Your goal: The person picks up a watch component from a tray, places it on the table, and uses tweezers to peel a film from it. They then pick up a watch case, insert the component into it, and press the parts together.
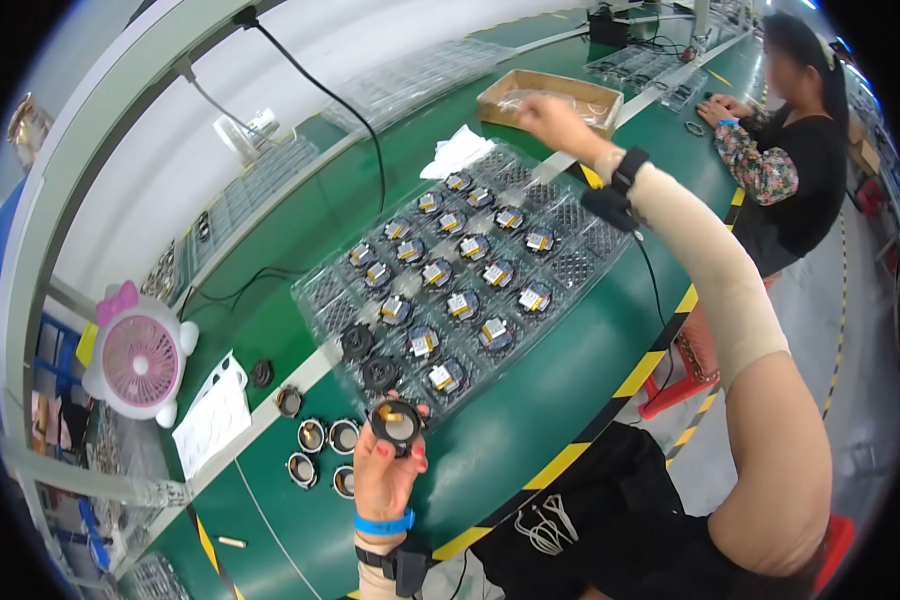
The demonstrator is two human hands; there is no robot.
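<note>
My left hand (385,475) holds up a round black ring-shaped part (396,422) with a pale disc and a small orange strip inside, gripped at its rim between thumb and fingers. It is over the near corner of a clear plastic tray (560,318). My right hand (560,125) is stretched out over a shallow cardboard box (606,100) with clear plastic film pieces in it. Its fingers are curled together; what they hold, if anything, does not show. In the tray sit several round parts (462,305) with white and yellow labels, and black round parts (380,373).
Several loose ring parts (312,434) lie on the green table, left of my left hand. Beyond are a paper sheet (213,420) and a pink-and-white fan (142,362). White tissue (458,152) lies behind the tray. A co-worker (805,150) sits far right. A black cable hangs overhead.
</note>
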